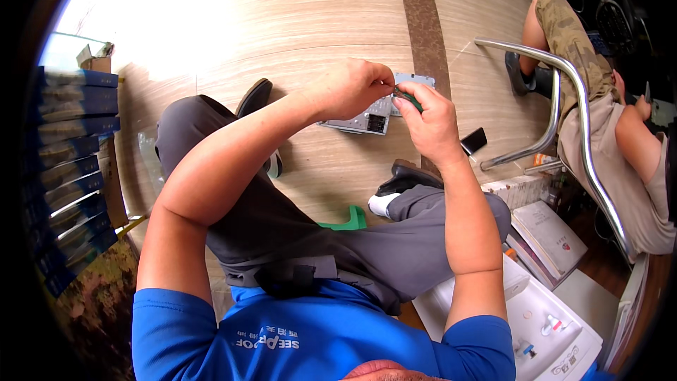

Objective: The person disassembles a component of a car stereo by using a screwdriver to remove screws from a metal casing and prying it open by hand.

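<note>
Apparently for steadiness, the right hand (436, 121) grasps a green part (412, 101) between fingers; whether the left hand (357, 87) grips anything is unclear.

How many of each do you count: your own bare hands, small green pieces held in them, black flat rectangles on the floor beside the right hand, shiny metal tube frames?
Own bare hands: 2 (left hand, right hand)
Small green piece held: 1
Black flat rectangle on the floor: 1
Shiny metal tube frame: 1
Total: 5
</note>
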`<state>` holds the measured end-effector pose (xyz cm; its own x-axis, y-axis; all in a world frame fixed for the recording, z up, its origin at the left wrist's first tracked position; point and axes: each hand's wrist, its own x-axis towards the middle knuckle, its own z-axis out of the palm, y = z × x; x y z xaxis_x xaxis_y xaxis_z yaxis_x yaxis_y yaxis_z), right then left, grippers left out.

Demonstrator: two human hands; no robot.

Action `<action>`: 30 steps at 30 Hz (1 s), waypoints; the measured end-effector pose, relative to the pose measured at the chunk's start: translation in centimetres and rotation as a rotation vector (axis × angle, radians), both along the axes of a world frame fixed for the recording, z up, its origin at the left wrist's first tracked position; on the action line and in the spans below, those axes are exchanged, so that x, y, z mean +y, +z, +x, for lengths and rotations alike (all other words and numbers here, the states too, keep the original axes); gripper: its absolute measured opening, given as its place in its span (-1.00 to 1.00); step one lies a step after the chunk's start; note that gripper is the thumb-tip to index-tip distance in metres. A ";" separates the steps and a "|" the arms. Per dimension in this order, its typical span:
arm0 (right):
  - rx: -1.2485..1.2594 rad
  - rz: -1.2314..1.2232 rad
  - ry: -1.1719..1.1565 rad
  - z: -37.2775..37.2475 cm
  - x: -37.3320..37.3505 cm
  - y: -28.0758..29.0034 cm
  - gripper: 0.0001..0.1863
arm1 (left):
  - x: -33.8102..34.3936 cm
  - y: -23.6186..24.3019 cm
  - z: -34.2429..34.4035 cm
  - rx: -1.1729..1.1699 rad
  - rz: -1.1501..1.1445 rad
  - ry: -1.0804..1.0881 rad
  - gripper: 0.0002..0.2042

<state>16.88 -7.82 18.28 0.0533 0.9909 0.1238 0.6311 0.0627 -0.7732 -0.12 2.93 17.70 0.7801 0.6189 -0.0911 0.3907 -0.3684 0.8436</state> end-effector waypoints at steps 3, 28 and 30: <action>0.004 -0.004 0.001 0.0 0.0 -0.1 -0.81 | 0.0 0.1 0.0 0.004 0.005 -0.006 -0.81; -0.013 -0.006 0.012 0.2 0.0 -0.1 -0.80 | -0.1 0.1 0.1 0.066 -0.004 0.001 -0.80; -0.018 -0.001 0.009 0.2 -0.1 -0.1 -0.80 | -0.1 0.1 0.1 0.069 -0.006 0.003 -0.80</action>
<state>17.04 -7.89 18.18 0.0425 0.9914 0.1239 0.6443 0.0676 -0.7618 -0.04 2.82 17.83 0.7702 0.6204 -0.1481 0.4487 -0.3620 0.8171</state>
